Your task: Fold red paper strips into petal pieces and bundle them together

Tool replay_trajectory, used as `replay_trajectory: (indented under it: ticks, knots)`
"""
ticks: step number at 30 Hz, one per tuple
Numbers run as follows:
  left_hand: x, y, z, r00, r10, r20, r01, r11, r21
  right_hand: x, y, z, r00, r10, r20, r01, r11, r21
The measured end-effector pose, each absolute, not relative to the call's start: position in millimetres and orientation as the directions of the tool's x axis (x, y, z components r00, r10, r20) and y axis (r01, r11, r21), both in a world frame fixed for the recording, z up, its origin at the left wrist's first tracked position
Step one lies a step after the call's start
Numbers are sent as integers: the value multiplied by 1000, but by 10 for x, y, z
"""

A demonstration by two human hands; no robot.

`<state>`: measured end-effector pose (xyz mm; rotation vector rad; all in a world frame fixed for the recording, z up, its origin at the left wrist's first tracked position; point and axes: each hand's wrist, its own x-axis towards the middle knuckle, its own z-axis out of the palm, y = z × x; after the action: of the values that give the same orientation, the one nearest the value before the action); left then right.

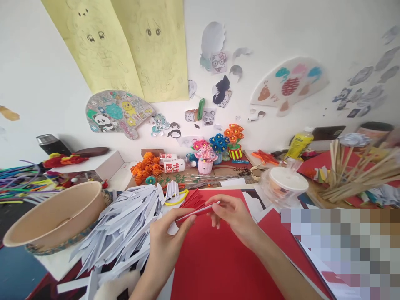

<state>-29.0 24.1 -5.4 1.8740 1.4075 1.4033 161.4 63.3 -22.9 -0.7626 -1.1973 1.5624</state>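
Observation:
My left hand [167, 237] and my right hand [231, 214] both pinch a narrow folded strip of red-and-white paper [197, 211], one at each end, just above a large red paper sheet [218, 258]. More folded red strips [193, 199] lie right behind the held one. A heap of folded white paper strips [125, 221] lies to the left of my left hand.
A tan bowl [53, 216] sits far left beside coloured pipe cleaners [18, 183]. A lidded plastic tub [286, 183] and wooden sticks [353, 171] stand at right. Small craft flower pots [215, 152], orange flowers [146, 166] and glue bottles [176, 166] line the wall.

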Motion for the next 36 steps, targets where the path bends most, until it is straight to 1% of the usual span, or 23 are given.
replay_trajectory:
  ticks: [3, 7, 11, 14, 18, 22, 25, 28, 32, 36]
  knots:
    - [-284, 238, -49, 13, 834, 552, 527, -475, 705, 1615, 629, -225, -314, 948, 49, -348, -67, -935]
    - [-283, 236, -50, 43, 792, 609, 553, -526, 646, 1620, 628, -227, -322, 946, 33, -365, -91, -927]
    - [-280, 228, -66, 53, 751, 658, 579, -560, 592, 1630, 637, -238, -319, 947, 43, -374, -84, -924]
    - [-277, 219, -73, 59, 721, 690, 581, -587, 563, 1653, 643, -241, -347, 934, 83, -356, -49, -933]
    - [-280, 212, -57, 64, 713, 698, 581, -596, 555, 1675, 644, -234, -386, 912, 142, -286, 28, -958]
    - [-278, 214, -23, 99, 686, 721, 568, -634, 526, 1668, 635, -241, -299, 932, 206, -209, 147, -967]
    - [-284, 219, -9, 118, 651, 749, 574, -660, 484, 1666, 621, -259, -229, 927, 299, -140, 272, -952]
    - [-313, 226, -14, 131, 637, 760, 602, -660, 450, 1667, 602, -271, -195, 899, 391, -87, 381, -920]
    - [-356, 236, -25, 147, 647, 748, 618, -651, 442, 1661, 577, -259, -176, 865, 470, -87, 462, -882]
    - [-357, 237, -19, 130, 675, 726, 622, -626, 470, 1670, 567, -205, -173, 844, 508, -76, 503, -861]
